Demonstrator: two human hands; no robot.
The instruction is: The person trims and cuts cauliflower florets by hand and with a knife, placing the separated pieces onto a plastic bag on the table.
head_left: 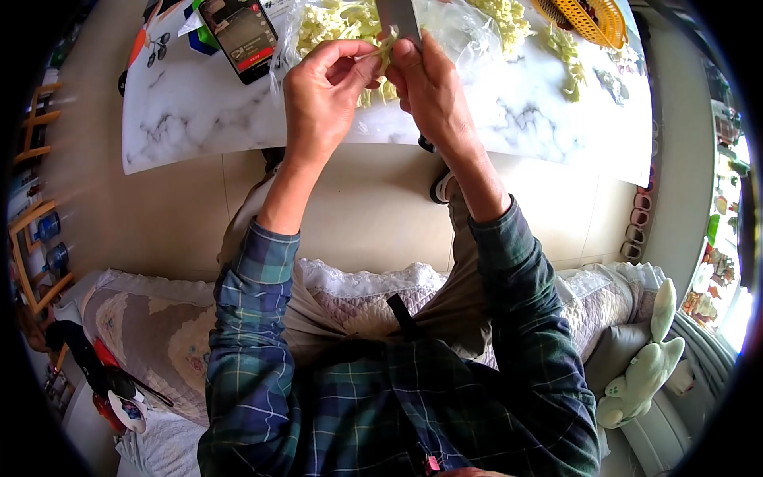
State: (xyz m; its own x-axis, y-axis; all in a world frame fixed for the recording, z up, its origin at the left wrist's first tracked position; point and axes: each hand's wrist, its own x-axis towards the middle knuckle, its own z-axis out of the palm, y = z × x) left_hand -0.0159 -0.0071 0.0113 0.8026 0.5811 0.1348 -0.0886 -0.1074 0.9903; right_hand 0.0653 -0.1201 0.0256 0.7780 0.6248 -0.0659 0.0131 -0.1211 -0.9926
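Note:
Over the table edge, my left hand pinches a small pale green cauliflower piece between thumb and fingertips. My right hand is closed on a knife, whose wide metal blade points away from me and touches or nearly touches that piece; its handle is hidden in the fingers. Beyond my left hand lies a heap of cut cauliflower on a clear plastic bag. More cauliflower pieces sit past my right hand.
A phone with a lit screen lies at the left of the marbled white table. To the right are a yellow plastic basket, loose scraps and crumpled clear plastic. A plush rabbit rests on the sofa.

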